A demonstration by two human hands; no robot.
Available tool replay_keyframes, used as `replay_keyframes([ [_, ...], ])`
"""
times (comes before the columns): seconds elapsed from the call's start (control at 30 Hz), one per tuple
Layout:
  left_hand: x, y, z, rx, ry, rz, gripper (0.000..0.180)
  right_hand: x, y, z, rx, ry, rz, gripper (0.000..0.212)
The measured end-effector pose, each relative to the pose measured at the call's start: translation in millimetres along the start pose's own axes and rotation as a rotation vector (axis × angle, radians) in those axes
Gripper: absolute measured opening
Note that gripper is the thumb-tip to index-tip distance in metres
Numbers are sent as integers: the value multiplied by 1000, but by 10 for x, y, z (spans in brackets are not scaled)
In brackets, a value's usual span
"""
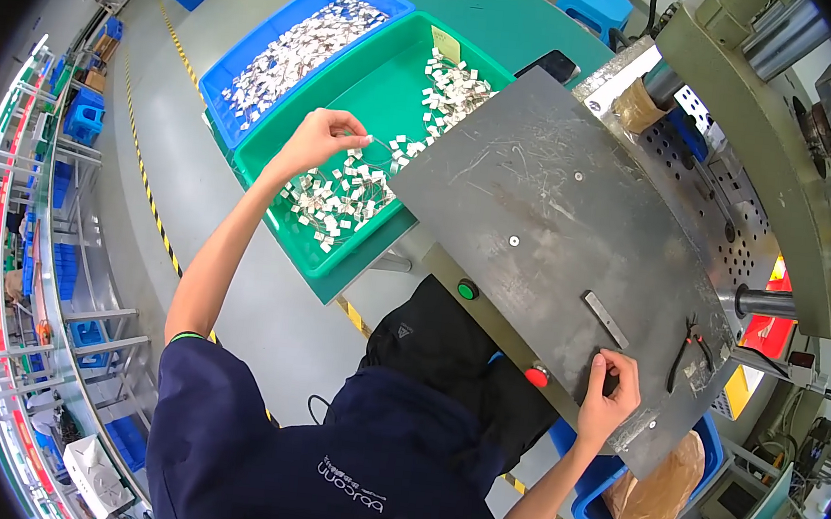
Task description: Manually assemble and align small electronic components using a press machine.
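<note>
Left hand (327, 135) pinches small white part (368, 141) over green tray (372, 85), left; probably light, hard, best gripped by its body; right hand (611, 390) half-curled at metal plate (541, 202), near-right, hold unclear.

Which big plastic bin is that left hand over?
The green rectangular plastic bin: the person's left hand is over it, and much of its bottom shows. The blue rectangular plastic bin beside it has no hand over it.
</note>
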State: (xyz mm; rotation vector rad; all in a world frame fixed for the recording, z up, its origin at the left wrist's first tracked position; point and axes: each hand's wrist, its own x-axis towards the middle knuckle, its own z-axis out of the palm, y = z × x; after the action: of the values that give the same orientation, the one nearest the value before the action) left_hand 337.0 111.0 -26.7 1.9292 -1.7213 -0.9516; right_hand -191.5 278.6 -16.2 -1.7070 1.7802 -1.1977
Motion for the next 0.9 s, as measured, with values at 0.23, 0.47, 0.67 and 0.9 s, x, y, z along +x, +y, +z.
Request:
replay_keyframes([
  [0.23,-300,225,-247,-338,248,145,21,-47,12,-19,58,3,39,6],
  [0.47,-909,1537,-73,-33,131,451,9,64,-631,-68,226,-57,-122,15],
  [0.67,-1346,2086,857,-88,-101,781,23,163,-1116,246,354,-251,-215,34],
  [0.9,-1133,2409,1562,-181,-110,1043,26,-161,-686,34,390,-76,112,15],
])
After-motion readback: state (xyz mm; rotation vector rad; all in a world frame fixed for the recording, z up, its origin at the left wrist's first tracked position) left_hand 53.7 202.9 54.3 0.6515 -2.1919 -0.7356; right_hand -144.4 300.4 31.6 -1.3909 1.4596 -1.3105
